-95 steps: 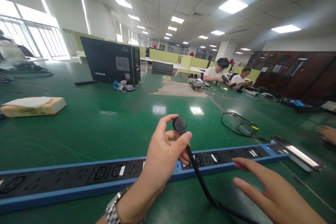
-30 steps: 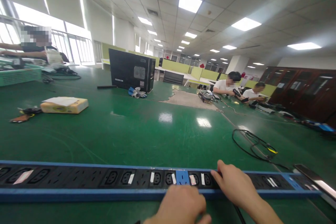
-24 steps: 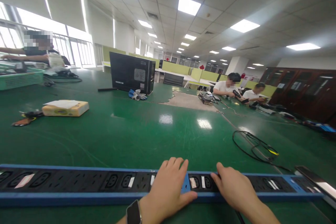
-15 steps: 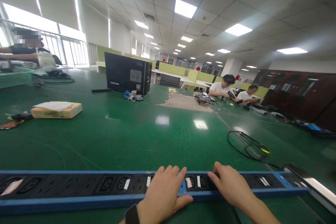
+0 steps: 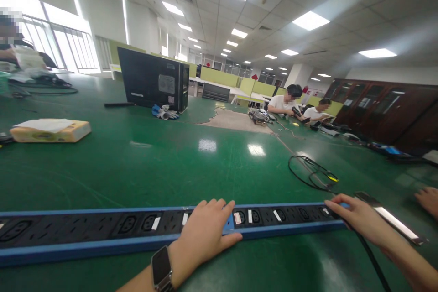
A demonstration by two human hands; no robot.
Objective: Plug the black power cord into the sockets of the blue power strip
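Observation:
A long blue-and-black power strip lies across the green table in front of me. My left hand, with a watch on the wrist, rests flat on the strip's middle, fingers stretched over the sockets and thumb along the front edge. My right hand is at the strip's right end, fingertips on the last sockets. A black cable runs out from under this hand toward the lower right. The plug itself is hidden by the fingers.
A silver strip lies just beyond the right end, and another person's hand is at the right edge. A coiled black cable, a tissue box and a computer tower sit farther back. People sit at the far right.
My right hand has slid from the strip's middle to its right end, and the cable came with it. My left hand stays flat on the middle. Earlier it held the plug up.

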